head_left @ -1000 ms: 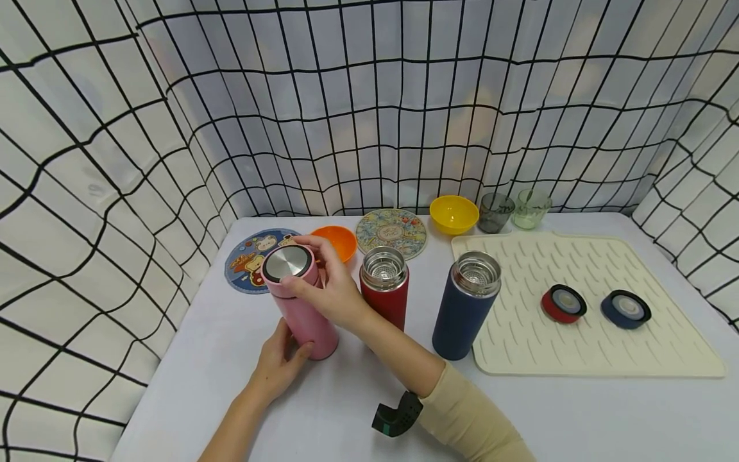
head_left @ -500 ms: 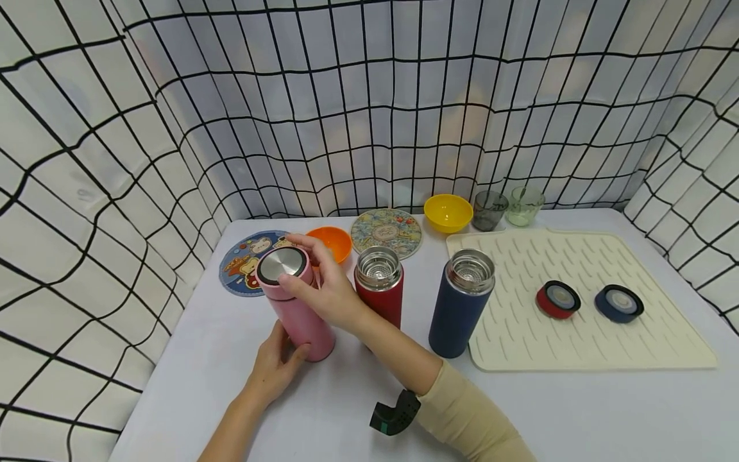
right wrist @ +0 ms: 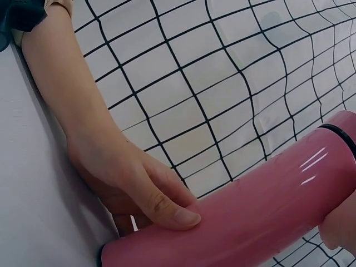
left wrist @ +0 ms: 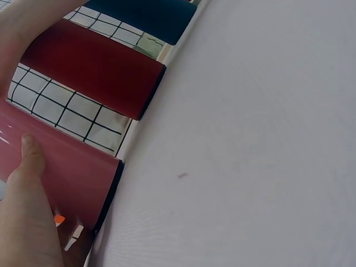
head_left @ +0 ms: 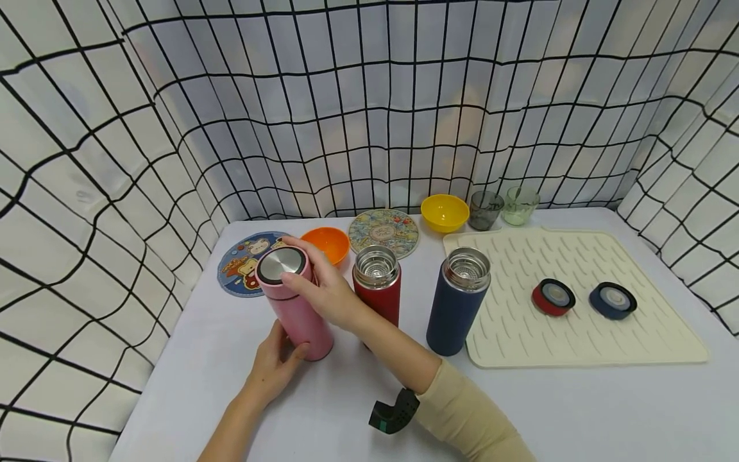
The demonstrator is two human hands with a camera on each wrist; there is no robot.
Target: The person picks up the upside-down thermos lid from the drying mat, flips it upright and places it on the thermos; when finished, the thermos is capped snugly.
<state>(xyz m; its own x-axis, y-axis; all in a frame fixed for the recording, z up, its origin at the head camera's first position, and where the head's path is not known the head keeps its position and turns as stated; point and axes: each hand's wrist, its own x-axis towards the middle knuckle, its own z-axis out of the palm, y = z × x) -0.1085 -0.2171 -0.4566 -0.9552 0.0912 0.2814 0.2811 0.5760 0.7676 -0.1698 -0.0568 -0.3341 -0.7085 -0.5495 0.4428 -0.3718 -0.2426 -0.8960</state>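
A pink thermos flask with a steel-topped pink lid stands on the white table. My right hand grips the lid, its thumb on the near side and fingers round the back. Low on the body, my left hand holds the flask; in the left wrist view its thumb lies against the pink wall. Right of it are a red flask, partly behind my right forearm, and a blue flask. Both have uncovered steel mouths with strainers. Fingers behind the pink flask are mostly hidden.
A cream mat at the right bears a red lid and a blue lid. Behind stand an orange bowl, a yellow bowl, two glasses and round patterned mats. Black netting surrounds the table.
The head view has shifted slightly, so the scene sits a little further left. Both hands keep their hold on the pink flask, with no clear movement of the lid.
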